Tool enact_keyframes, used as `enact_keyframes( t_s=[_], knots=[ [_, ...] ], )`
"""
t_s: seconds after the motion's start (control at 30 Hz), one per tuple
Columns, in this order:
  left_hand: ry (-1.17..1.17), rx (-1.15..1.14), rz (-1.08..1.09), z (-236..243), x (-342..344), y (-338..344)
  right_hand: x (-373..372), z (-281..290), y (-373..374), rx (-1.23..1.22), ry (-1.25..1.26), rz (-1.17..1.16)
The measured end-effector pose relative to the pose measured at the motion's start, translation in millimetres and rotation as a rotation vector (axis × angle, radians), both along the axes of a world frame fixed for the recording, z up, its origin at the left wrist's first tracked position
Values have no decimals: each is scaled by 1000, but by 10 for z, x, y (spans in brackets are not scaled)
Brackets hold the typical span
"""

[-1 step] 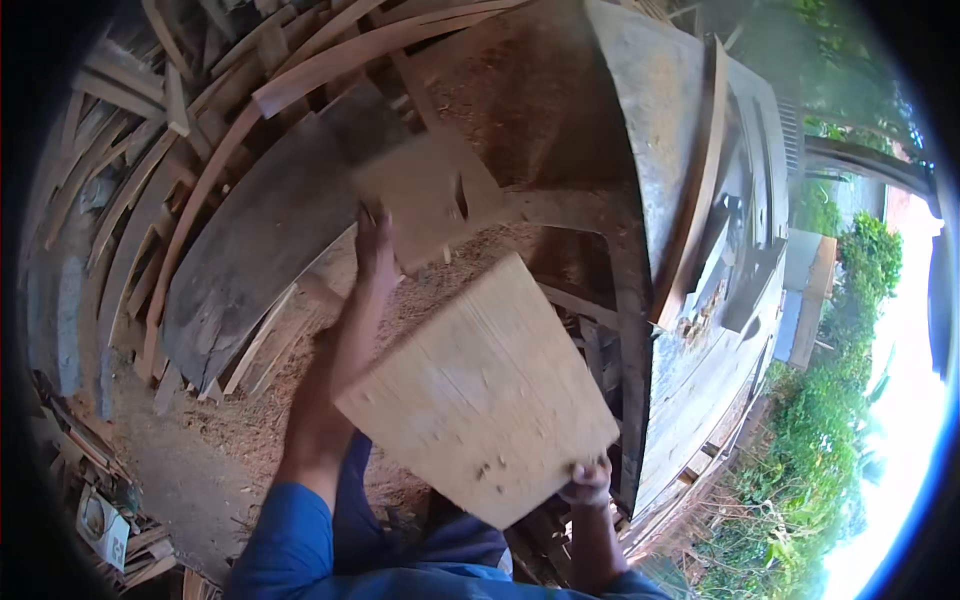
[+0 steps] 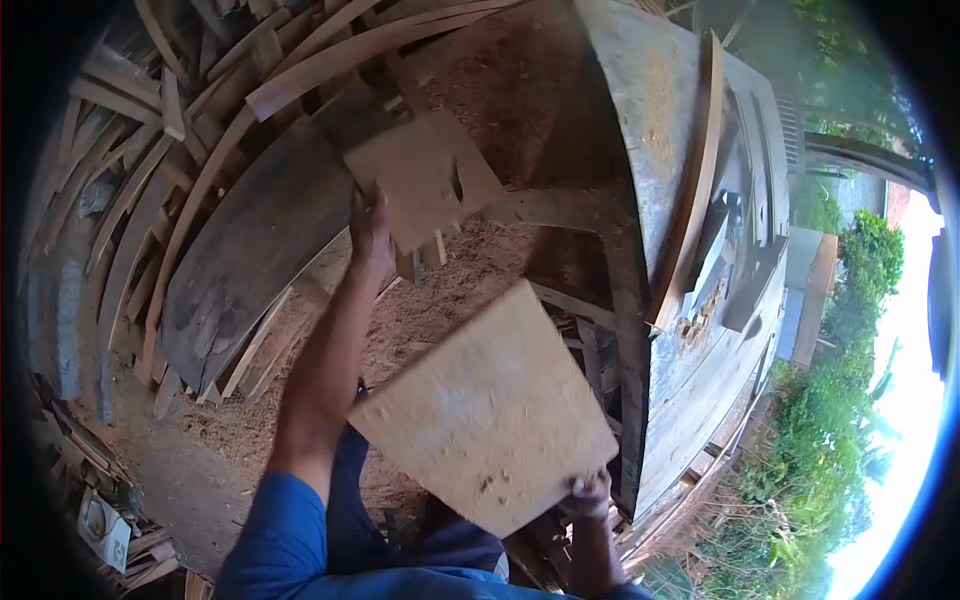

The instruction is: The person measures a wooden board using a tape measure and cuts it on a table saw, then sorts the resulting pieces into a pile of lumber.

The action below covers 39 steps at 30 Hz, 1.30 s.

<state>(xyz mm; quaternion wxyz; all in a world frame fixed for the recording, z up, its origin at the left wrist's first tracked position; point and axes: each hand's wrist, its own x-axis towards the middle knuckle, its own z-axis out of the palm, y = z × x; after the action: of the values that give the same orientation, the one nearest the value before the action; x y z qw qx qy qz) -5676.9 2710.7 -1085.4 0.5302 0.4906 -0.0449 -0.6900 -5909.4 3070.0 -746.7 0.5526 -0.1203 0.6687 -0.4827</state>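
My right hand point(image 2: 588, 492) grips the lower right corner of a large square wooden board point(image 2: 490, 405), pale, with small dark marks near its lower corner. The board is tilted in front of my legs. Farther forward and left, a smaller square wooden board point(image 2: 410, 180) with a dark slit near its right side stands over the sawdust. Short wooden pieces point(image 2: 438, 247) show beneath its near edge. My left hand point(image 2: 370, 232) is at that board's near left edge, fingers closed on it; the thumb and underside are partly hidden.
A wooden workbench point(image 2: 640, 110) on the right carries a long plank point(image 2: 700, 190) and metal parts point(image 2: 712, 245). A dark curved-looking panel point(image 2: 255, 235) and stacked timber offcuts point(image 2: 130, 200) lie at the left. Sawdust point(image 2: 440, 285) covers the ground. Green plants point(image 2: 790, 470) grow beyond the bench.
The large board has dropped slightly nearer to me, its far corner lower. The smaller board has shifted a little up and away, with my left hand at its edge.
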Motion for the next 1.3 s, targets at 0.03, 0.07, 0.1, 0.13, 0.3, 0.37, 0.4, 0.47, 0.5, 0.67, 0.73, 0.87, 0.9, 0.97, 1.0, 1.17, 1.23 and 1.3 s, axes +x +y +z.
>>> enact_keyframes(
  t_s=[0.03, 0.07, 0.1, 0.13, 0.3, 0.37, 0.4, 0.47, 0.5, 0.67, 0.73, 0.87, 0.9, 0.97, 1.0, 1.17, 1.23, 1.3],
  knots=[
    [10, -35, -14, 7, -104, -346, -91, -8, 308, 67, 22, -21],
    [-6, -53, -47, -1, -197, -601, -148, -26, 578, 135, 34, -34],
    [-42, -74, -98, -20, -287, -806, -174, -68, 883, 203, 59, -26],
    [-108, -86, -185, -136, -400, -924, -30, 2, 861, 200, -132, -207],
    [-458, -104, -186, -356, -647, -1403, 157, -160, 1430, 388, -241, -198],
    [-730, -140, -356, -303, -719, -1238, 218, -117, 1659, 466, -254, -256],
    [-746, -278, -495, -177, -685, -1124, 170, -188, 1851, 479, -129, -131],
    [-642, -299, -677, 194, -579, -665, 173, -221, 2085, 461, 66, -5],
    [-512, -214, -746, 405, -439, -337, 103, -200, 2166, 426, 91, -9],
    [310, -1, -1094, 2177, -57, 1494, -265, 331, 1474, 41, -389, -492],
    [426, 81, -957, 2849, -176, 2147, -424, 605, 1287, 32, -384, -482],
    [297, -172, -882, 3599, -690, 2758, -761, 793, 1430, -113, -445, -493],
    [145, -206, -837, 3741, -880, 2885, -876, 873, 1501, -129, -443, -506],
    [90, -273, -831, 4121, -1264, 3062, -1111, 1027, 1688, -205, -550, -494],
    [42, -326, -807, 4274, -1468, 3141, -1206, 1065, 1837, -241, -569, -522],
    [63, -481, -897, 4650, -2228, 3537, -1421, 1064, 2497, -313, -732, -708],
    [15, -664, -963, 4898, -2472, 3861, -1546, 1057, 2807, -301, -758, -763],
    [45, -630, -1005, 5031, -2607, 4266, -1682, 927, 3138, -327, -817, -799]
  ],
)
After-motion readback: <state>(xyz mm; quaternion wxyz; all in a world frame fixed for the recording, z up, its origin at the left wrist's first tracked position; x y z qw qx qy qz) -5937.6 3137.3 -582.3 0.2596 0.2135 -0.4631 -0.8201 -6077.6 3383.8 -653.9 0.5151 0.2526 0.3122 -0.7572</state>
